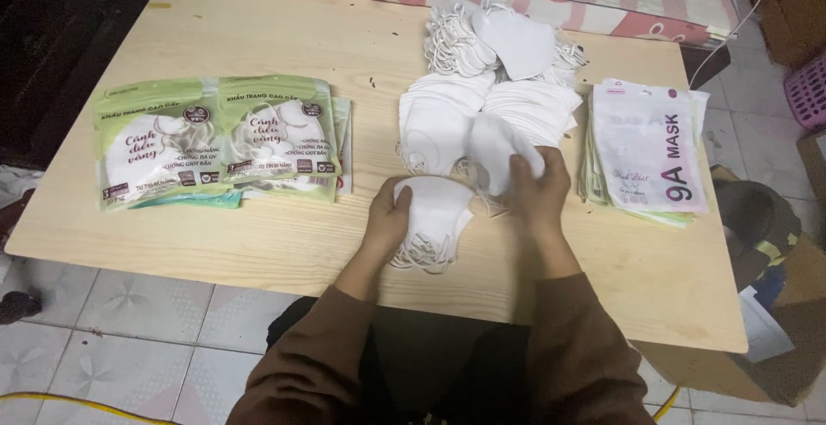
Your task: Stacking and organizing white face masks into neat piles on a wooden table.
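Wooden table (258,38) holds heaped white masks (490,107); left hand (389,214) grips a small stack (434,218) steady, while right hand (538,180) pinches one mask (495,145) off the heap.

masks (490,107) between packets (215,137), pouches (645,145)

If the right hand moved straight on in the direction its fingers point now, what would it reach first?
The right hand points up and away over the table. It would most likely meet the pile of white masks first, which lies directly beyond its fingertips, though height above it is unclear.
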